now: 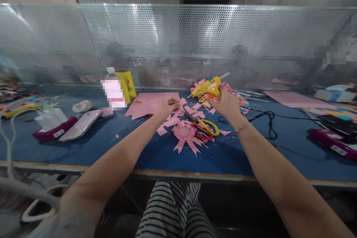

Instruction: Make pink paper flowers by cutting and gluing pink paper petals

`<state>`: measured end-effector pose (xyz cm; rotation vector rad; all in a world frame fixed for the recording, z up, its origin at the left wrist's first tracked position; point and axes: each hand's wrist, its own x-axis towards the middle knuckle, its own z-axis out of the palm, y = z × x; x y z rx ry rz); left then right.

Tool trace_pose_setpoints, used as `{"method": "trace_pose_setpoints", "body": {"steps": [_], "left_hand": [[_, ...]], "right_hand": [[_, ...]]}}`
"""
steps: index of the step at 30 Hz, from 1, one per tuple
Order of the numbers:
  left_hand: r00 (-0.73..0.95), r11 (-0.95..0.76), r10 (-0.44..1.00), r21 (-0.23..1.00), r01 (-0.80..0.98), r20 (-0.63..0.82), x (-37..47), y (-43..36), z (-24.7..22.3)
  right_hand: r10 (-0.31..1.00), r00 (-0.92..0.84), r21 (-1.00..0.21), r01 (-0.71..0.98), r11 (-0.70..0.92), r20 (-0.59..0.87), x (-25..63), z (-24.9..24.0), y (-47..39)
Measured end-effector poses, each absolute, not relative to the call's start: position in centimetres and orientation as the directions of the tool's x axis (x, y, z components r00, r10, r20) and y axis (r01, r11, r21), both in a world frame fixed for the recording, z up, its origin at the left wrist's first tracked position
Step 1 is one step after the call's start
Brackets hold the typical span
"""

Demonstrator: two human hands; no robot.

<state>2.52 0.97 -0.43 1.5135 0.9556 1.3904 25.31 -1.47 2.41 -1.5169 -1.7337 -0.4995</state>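
Note:
My right hand [224, 103] is closed round the handle of a yellow glue gun [209, 88], its nozzle pointing left and down. The fingers of my left hand [168, 106] are pinched on a small pink paper piece [182, 102]. Below and between the hands lies a round pink paper rosette [184, 131] with notched tails. Scissors with red and yellow handles [205, 129] rest beside it, among loose pink paper scraps [172, 120].
Pink sheets [145, 105], a bottle [113, 91] and a yellow container [128, 86] stand left of centre. A phone [80, 125] leans on a purple power strip [52, 129]. A black cable [269, 113] crosses the right side. Perforated metal panel [178, 44] behind.

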Motion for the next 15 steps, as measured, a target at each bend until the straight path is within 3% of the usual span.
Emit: {"method": "trace_pose_setpoints", "body": {"steps": [15], "left_hand": [[0.103,-0.308,0.942,0.944,-0.116,0.32,2.72,0.41,-0.03]], "right_hand": [[0.646,-0.005,-0.184,0.957,0.224,0.763,25.28,2.39,-1.49]]}}
